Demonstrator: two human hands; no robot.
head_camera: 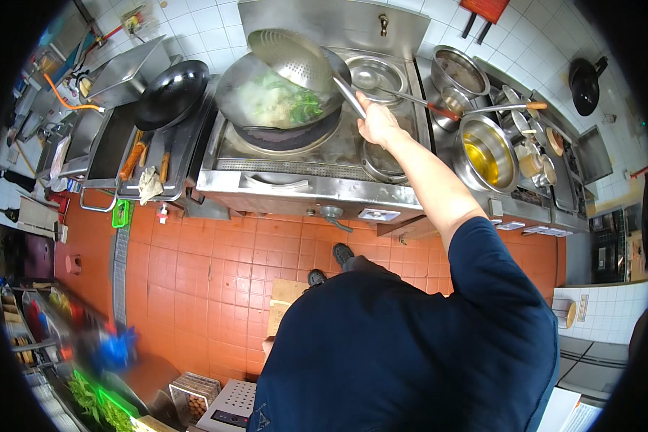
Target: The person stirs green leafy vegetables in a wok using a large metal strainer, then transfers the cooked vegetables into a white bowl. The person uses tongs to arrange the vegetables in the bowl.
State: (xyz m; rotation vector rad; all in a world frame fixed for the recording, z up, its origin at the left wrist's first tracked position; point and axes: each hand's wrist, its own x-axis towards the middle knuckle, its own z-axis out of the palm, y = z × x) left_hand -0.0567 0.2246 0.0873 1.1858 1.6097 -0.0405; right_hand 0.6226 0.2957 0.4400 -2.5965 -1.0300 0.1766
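Observation:
My right hand [380, 123] grips the metal handle of a large perforated strainer [297, 60]. The strainer's bowl is raised, tilted, over the back of a big wok [232, 108] on the stove. Leafy greens [289, 100] lie in the wok under rising steam, which blurs their detail. Of my left hand [268, 344], only a small part shows beside my dark shirt, low at my side; its fingers are hidden. Just right of the wok, a ladle [367, 78] with a red-ended handle rests across a round metal basin [402, 81].
A steel pot of yellow oil [480, 159] stands to the right, near several smaller pots. On the left, a black wok [173, 94] sits over a tray [181, 173] with wooden-handled tools and a cloth [150, 184]. Cardboard [286, 297] lies on the orange tiled floor [221, 270].

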